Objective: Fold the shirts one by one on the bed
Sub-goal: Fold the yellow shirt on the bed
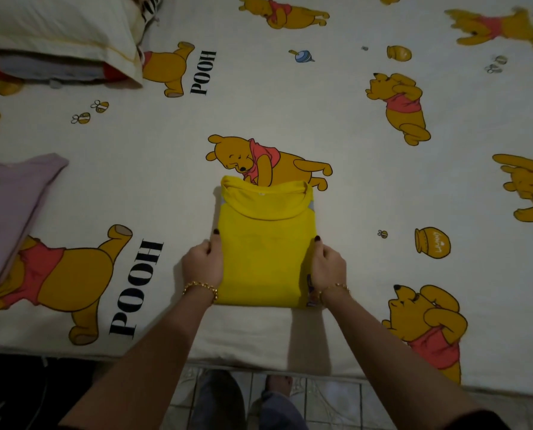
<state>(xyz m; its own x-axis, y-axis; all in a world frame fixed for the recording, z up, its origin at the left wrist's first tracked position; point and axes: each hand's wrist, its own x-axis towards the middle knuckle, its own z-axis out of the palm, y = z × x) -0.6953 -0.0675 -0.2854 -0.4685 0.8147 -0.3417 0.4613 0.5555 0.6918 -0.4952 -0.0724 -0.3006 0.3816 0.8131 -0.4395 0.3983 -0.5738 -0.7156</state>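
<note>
From the head camera, a yellow shirt [265, 252] lies folded into a neat rectangle on the bed [166, 187], near its near edge and about midway across. The collar end points to the far side and the fold lies at the near side. The left hand [203, 262] grips the shirt's left edge and the right hand [329, 263] grips its right edge. On each, a dark-nailed digit lies on top of the cloth while the rest of the fingers curl at the side. Each wrist wears a gold bracelet [200, 288].

The sheet is cream with printed bears, honey pots and bees. A purple shirt [13, 206] lies folded at the left edge, well apart from the yellow one. A pillow [57, 23] sits in the far left corner. Below the bed's near edge, tiled floor [330, 395] shows between the forearms, with the person's feet on it.
</note>
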